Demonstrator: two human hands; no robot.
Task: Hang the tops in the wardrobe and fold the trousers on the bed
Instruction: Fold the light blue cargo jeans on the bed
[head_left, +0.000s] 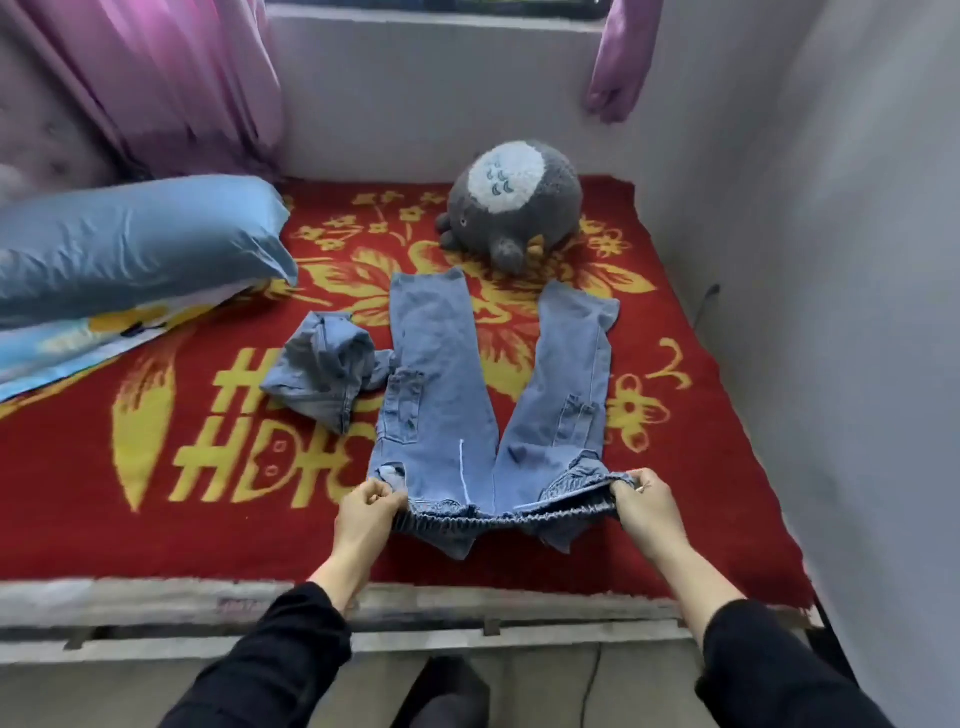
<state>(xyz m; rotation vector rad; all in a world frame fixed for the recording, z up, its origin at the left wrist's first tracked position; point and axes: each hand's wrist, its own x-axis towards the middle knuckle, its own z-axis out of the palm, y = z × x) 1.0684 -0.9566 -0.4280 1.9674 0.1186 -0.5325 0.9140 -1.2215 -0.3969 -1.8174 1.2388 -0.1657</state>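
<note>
While both hands pinch its gathered elastic waistband, the light blue denim pair of trousers with cargo pockets (441, 364) lies front-up on the red bed blanket with yellow flowers (701, 467), legs splayed apart toward the wall. The left hand (371, 512) holds the waistband's left end and the right hand (644, 501) its right end, fingers curled round the cloth.

To fold well, I judge the waist should be drawn taut and laid flat, then one leg brought over the other so the seams meet.

Counted:
- one spread pair of trousers
- one crumpled blue denim garment (322, 369) beside its left leg, kind unclear
- one long blue pillow (130, 244)
- one round grey plush toy (514, 202)
- two pink curtains (156, 78)
</note>
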